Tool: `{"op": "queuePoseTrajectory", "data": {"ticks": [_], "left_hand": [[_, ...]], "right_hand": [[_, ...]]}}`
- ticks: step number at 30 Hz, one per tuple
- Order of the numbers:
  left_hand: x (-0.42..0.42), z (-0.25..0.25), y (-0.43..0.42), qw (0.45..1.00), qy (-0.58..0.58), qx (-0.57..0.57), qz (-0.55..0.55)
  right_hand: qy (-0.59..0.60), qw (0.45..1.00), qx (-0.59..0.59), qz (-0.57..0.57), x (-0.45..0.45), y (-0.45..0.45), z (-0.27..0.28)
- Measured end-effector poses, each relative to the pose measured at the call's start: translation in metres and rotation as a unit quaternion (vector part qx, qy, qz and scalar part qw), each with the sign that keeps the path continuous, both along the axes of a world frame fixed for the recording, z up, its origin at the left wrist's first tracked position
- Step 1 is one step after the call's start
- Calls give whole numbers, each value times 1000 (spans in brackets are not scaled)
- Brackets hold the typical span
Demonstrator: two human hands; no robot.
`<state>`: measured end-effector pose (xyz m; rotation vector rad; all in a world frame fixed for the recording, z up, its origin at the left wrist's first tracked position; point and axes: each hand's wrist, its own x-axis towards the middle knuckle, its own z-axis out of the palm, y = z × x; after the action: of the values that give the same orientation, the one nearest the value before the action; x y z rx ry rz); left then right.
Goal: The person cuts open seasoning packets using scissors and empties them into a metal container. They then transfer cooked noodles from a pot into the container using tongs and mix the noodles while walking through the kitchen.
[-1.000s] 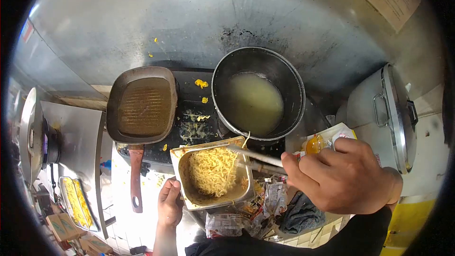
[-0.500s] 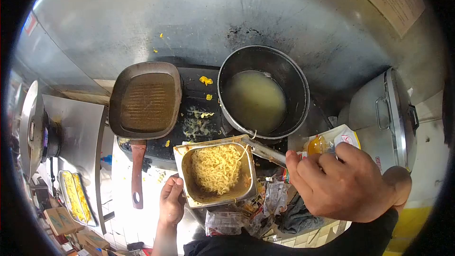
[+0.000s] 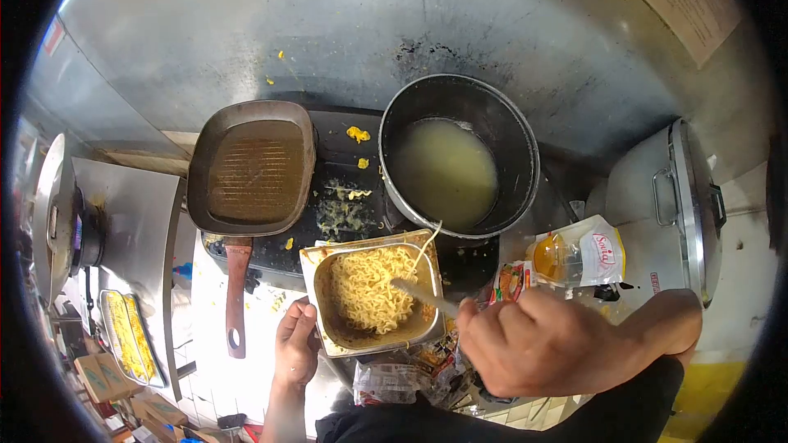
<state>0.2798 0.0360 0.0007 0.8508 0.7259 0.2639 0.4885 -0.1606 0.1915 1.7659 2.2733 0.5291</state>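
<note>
My left hand grips the left edge of a square metal food container, thumb on the rim. Curly yellow noodles lie inside it, and one strand hangs over its upper right corner towards the pot. Closed around a long, narrow metal utensil, my right hand holds its tip against the noodles. The utensil's exact kind is unclear, as its rear part is hidden in the fist. Just beyond the container stands a deep black pot with cloudy, yellowish liquid.
A square grill pan rests on the left of the messy black stove. A pouch and wrappers lie near my right hand. A large lidded pot stands right; a tray of yellow food sits left.
My right hand has moved left and down, bringing the utensil's tip from the container's upper right rim into the noodles. My left hand and the container have barely moved.
</note>
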Motion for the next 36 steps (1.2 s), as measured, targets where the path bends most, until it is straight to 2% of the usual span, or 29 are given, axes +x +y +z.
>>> {"op": "queuePoseTrajectory", "data": {"ticks": [2,4,6,10,12,15,18,19,21,22,24,25,27,34,36], "left_hand": [[1,1,0,1000,-3,5,-4],[2,2,0,1000,-3,-1,-2],[0,1,0,1000,-2,-5,-3],[2,3,-1,1000,-2,-3,3],[1,0,0,1000,-5,-3,2],[1,2,1,1000,-1,2,3],[2,2,3,1000,27,12,-7],[6,7,0,1000,12,11,8],[9,8,0,1000,-5,1,29],[10,6,0,1000,-6,3,25],[10,3,0,999,-1,3,49],[4,-3,4,999,-4,-15,39],[4,-3,3,999,5,-14,46],[5,-7,1,996,26,39,70],[6,-6,1,996,30,37,72]], "right_hand": [[56,996,-67,18,-8,0,-7],[48,995,-81,24,-10,1,-18],[67,988,-142,12,-10,2,-22],[66,990,-121,-23,-5,-1,-4],[102,989,-54,-91,3,-6,20],[82,968,-16,-238,28,-14,65],[81,936,70,-335,75,-23,62],[82,934,72,-340,95,-21,54],[172,913,-44,-368,130,-17,37],[172,912,-42,-371,141,-13,27],[192,892,-159,-378,155,1,8],[194,891,-159,-378,162,8,1],[207,874,-233,-374,171,23,-11],[160,894,-252,-335,181,54,-23],[152,919,-228,-283,177,54,-28]]}}
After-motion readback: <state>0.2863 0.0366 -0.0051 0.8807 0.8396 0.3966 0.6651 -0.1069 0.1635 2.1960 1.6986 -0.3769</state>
